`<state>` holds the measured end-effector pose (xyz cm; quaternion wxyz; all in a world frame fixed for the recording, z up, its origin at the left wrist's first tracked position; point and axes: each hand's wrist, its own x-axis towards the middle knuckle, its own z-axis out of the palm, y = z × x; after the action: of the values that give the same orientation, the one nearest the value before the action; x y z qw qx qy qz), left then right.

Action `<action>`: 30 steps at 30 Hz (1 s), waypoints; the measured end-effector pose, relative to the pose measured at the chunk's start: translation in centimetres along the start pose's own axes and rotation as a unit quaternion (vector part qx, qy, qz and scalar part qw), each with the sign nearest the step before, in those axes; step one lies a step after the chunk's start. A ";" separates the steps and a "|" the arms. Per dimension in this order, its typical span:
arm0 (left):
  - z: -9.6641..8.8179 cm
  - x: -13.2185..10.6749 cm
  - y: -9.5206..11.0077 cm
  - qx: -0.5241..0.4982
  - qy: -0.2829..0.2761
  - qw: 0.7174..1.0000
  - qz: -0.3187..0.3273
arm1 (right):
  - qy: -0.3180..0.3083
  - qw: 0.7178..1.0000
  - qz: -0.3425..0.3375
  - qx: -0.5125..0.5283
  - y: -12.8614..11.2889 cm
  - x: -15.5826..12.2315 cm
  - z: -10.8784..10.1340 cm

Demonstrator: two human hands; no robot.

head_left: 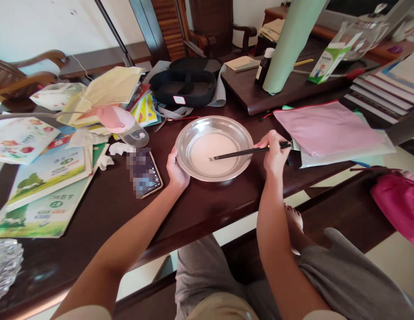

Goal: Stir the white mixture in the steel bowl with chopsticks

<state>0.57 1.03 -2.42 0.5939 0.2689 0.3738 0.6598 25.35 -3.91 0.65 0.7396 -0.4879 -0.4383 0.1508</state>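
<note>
A shallow metal bowl (pixel 183 162) with a pale, whitish liquid (pixel 207 146) in it rests on the dark wooden table. My left hand (pixel 178 171) grips the bowl's rim from the near left side, thumb at the edge and fingers partly hidden under it. In my right hand (pixel 275 151) is a pair of dark chopsticks (pixel 240 154), held together and pointing left across the bowl. Their tips touch the liquid near its middle. The fingers of my right hand lie close to the bowl's right rim.
A phone (pixel 145 173) lies left of the bowl, near crumpled tissues (pixel 118 148) and booklets (pixel 43 195). Behind are an open black case (pixel 183 84) and scissors (pixel 162 125). A pink pouch (pixel 327 126) lies right; a green post (pixel 290 44) rises behind. A glass dish (pixel 6 266) sits front left.
</note>
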 end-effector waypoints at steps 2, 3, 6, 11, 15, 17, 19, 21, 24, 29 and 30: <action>0.0 0.0 -0.1 0.000 0.003 1.000 0.005 | -0.057 0.998 0.006 -0.023 -0.3 -0.1 0.2; 0.0 0.1 -0.1 -0.001 0.004 1.000 0.007 | -0.068 0.997 0.003 -0.034 -0.3 -0.1 0.2; 0.0 0.1 -0.2 -0.009 0.000 1.000 0.010 | -0.008 0.999 -0.013 -0.039 0.1 0.1 0.0; 0.0 0.0 -0.1 -0.023 0.001 1.000 0.004 | 0.048 0.999 -0.004 0.020 0.4 0.2 -0.1; 0.3 0.0 0.1 -0.020 0.014 1.000 0.000 | -0.082 0.996 0.015 -0.011 -0.3 -0.2 0.4; 0.4 -0.1 0.1 -0.022 0.015 1.000 0.001 | -0.072 0.997 0.005 -0.035 -0.2 -0.1 0.4; 0.4 -0.1 0.2 -0.020 0.015 1.000 -0.003 | 0.002 0.999 -0.005 -0.043 0.2 0.2 0.1; 0.3 -0.1 0.1 -0.017 0.016 1.000 -0.009 | 0.077 0.997 -0.006 -0.024 0.6 0.4 -0.2; 0.1 0.0 0.0 -0.017 0.013 1.000 -0.008 | 0.059 0.998 0.013 0.011 0.5 0.3 -0.2; -0.1 0.2 -0.2 -0.018 0.011 1.000 -0.001 | -0.083 0.996 0.016 -0.027 -0.2 -0.1 0.2; -0.1 0.2 -0.2 -0.017 0.011 1.000 -0.002 | -0.067 0.997 0.006 -0.035 -0.1 0.0 0.2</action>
<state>0.59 1.20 -2.69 0.5955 0.2509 0.3689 0.6681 25.15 -3.85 0.73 0.6902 -0.5053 -0.4887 0.1716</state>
